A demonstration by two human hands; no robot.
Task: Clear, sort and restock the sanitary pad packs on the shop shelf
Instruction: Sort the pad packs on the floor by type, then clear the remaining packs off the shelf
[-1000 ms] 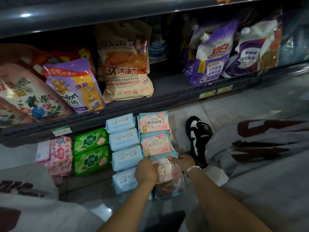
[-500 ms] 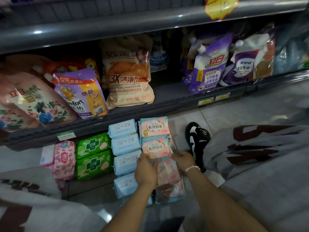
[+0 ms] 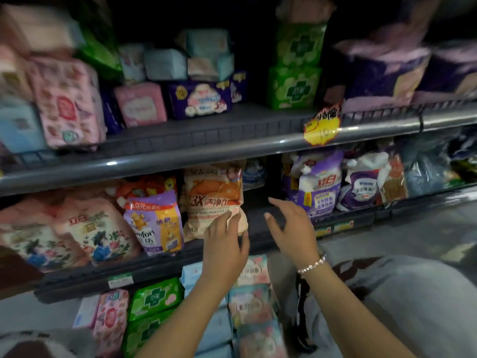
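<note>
Right now your left hand (image 3: 227, 244) and right hand (image 3: 291, 228) hover with fingers spread and relaxed, holding nothing, in front of the orange detergent pouch (image 3: 214, 200). Below that pouch, sorted pad packs (image 3: 250, 301) lie on the floor; above it, more packs (image 3: 198, 99) crowd the upper shelf (image 3: 232, 148).

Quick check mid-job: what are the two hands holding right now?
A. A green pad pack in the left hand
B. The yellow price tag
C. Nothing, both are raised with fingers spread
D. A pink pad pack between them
C. The left hand and right hand are both up in front of the detergent shelf, fingers loose and empty; the pad packs lie on the floor below them.
</note>
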